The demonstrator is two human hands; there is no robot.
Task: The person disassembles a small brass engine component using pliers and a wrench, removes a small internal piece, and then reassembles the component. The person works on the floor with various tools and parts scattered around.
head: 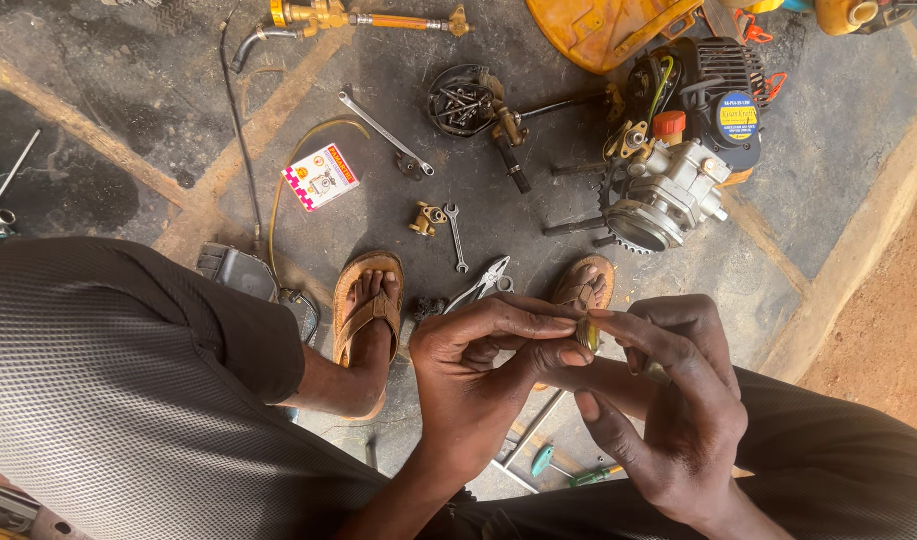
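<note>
Both hands meet over the knees, left hand and right hand pinching a small yellowish part between fingertips, each equally close, its shape mostly hidden, well above the pliers and small engine on the floor.

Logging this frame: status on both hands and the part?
Left hand and right hand pinch small brass part between fingertips. Pliers on the ground beyond. Nothing blocking.

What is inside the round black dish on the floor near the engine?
The round black dish holds a loose heap of dark screws and bolts. The heap covers the bottom of the dish, so anything beneath it is hidden.
</note>
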